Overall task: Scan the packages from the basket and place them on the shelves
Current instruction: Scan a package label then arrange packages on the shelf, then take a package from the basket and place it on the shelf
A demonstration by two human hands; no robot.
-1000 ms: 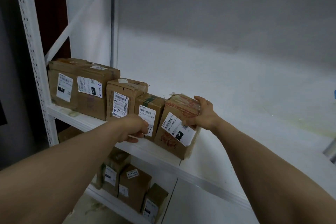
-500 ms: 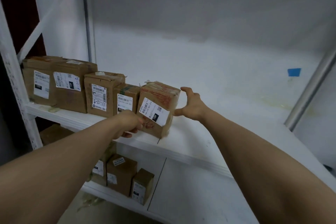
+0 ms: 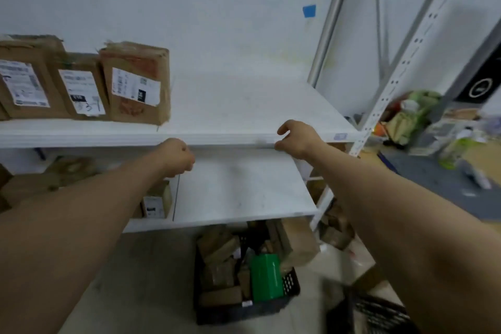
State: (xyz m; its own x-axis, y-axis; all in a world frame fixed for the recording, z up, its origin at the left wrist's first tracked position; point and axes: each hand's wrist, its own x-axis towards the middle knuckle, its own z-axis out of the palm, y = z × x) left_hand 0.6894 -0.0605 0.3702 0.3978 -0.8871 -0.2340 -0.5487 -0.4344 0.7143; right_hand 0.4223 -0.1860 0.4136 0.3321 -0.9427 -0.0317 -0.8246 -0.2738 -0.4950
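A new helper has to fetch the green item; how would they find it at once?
On the floor below the white shelves stands a dark plastic basket. Inside it, right of centre, sits the green box, alone in colour among brown cardboard packages.

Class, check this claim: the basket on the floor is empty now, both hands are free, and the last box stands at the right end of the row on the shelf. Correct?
Not quite. The head view shows the basket holding many brown packages and a green item. The rest holds: left hand and right hand grip nothing, and the last box ends the shelf row.
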